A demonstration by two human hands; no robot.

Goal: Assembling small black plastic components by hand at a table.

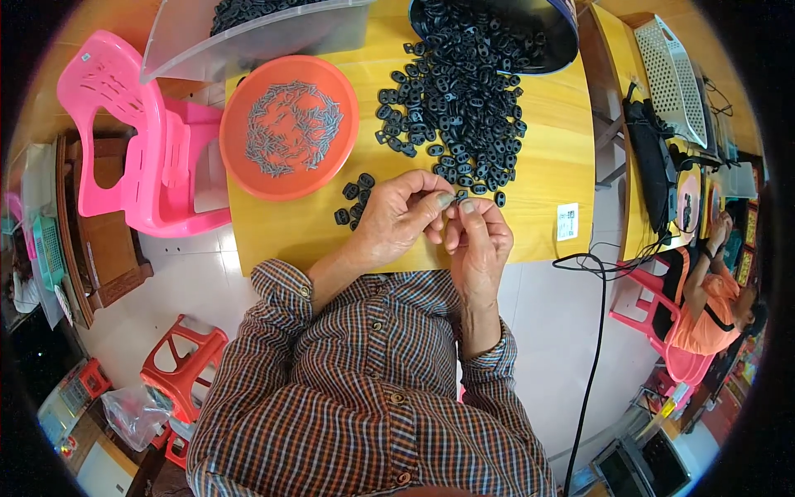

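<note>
Just above the table's near edge, my two hands meet at the fingertips. My right hand (480, 236) pinches a small black two-hole plastic piece (461, 195) between thumb and fingers. Against that piece presses my left hand (393, 219), thumb and forefinger closed; whatever it pinches is too small to make out. Beyond the hands spreads a big pile of black oval two-hole pieces (464, 108), spilling from a dark round tub (563, 41) on its side. Several similar pieces (356, 195) lie left of my left hand. An orange round plate (236, 161) holds many thin grey pieces (294, 128).
The yellow table (555, 157) bears a clear plastic bin (339, 29) of black parts at the far left and a white label (567, 222) at right. A pink chair (149, 157) and red stool (178, 356) stand left. A black cable (592, 373) hangs right; a seated person (712, 306) works beyond.
</note>
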